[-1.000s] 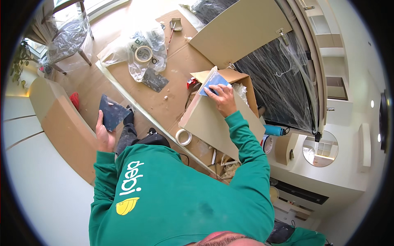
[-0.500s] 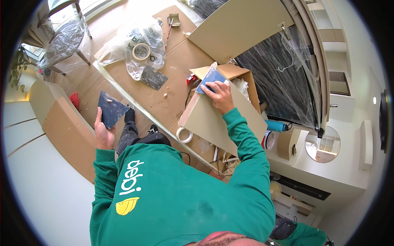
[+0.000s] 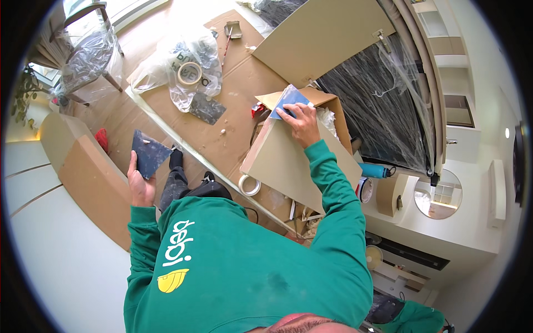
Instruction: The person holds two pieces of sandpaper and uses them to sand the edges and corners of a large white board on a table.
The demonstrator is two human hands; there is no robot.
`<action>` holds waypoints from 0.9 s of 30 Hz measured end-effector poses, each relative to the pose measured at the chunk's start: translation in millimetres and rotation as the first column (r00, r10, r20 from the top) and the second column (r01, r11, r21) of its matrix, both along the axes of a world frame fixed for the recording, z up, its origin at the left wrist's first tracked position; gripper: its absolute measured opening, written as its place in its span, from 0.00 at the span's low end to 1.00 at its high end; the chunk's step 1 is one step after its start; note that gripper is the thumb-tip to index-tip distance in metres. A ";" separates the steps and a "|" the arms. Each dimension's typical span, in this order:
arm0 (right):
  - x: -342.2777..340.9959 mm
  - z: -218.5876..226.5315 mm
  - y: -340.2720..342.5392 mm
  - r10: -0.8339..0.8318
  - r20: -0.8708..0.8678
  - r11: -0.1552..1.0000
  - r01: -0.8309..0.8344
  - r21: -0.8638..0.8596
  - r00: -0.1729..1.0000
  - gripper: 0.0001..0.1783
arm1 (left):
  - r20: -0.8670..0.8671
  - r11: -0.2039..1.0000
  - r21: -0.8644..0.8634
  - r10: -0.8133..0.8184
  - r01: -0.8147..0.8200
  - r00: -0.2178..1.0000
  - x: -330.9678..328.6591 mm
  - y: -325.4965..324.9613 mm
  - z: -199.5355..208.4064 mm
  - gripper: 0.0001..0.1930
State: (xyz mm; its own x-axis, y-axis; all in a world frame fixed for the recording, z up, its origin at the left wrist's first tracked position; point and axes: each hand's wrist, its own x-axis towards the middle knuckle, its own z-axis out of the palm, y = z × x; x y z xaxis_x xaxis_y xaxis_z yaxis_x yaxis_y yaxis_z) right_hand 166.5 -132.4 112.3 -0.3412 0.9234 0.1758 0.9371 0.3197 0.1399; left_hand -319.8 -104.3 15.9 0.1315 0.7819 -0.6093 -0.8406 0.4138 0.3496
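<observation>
My left hand (image 3: 142,186) grips a flat, dark blue square plate (image 3: 149,154) by its lower edge. A small white dab and pale smears show on its face. My right hand (image 3: 301,123) presses a smaller flat blue piece (image 3: 290,100), pale along one side, against the far end of a beige panel (image 3: 300,161). Its fingers lie bent over the blue piece, and I cannot make out its exact kind. The panel's narrow long edge faces left, and an open cardboard box (image 3: 335,111) stands just beyond it.
Cardboard sheeting (image 3: 244,77) covers the floor, bearing a plastic bag (image 3: 194,50), a tape roll (image 3: 190,73) and a dark flat sheet (image 3: 206,108). Another tape roll (image 3: 249,185) lies beside the panel. A wrapped chair (image 3: 91,55) stands far left. Another person's green sleeve (image 3: 413,319) shows lower right.
My right hand and the blue piece have shifted slightly at the panel's far end. The plate in my left hand has turned and moved slightly.
</observation>
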 end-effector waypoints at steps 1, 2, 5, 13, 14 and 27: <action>0.7 -1.9 0.6 -0.002 -0.004 1.000 0.002 -0.002 1.000 0.27 | -0.007 1.000 -0.004 0.006 -0.006 1.000 0.9 0.5 0.6 0.16; 1.5 -3.9 0.9 -0.003 -0.008 1.000 0.003 -0.004 1.000 0.28 | -0.015 1.000 -0.007 0.013 -0.013 1.000 2.1 1.5 1.7 0.16; 6.3 -8.4 -0.3 0.005 0.012 1.000 -0.004 -0.019 1.000 0.28 | -0.018 1.000 -0.017 0.025 -0.025 1.000 1.1 2.0 0.6 0.16; 17.0 4.3 7.9 0.014 0.011 1.000 -0.014 -0.007 1.000 0.29 | -0.008 1.000 -0.006 0.020 -0.020 1.000 0.4 -0.1 -4.6 0.15; 18.2 3.4 11.4 0.014 0.008 1.000 -0.015 0.009 1.000 0.29 | -0.012 1.000 -0.009 0.017 -0.018 1.000 1.6 0.8 -2.8 0.15; 29.8 -0.9 13.4 -0.013 -0.040 1.000 0.013 -0.006 0.999 0.29 | -0.043 0.996 -0.072 0.053 -0.056 0.998 -7.0 0.2 -9.2 0.15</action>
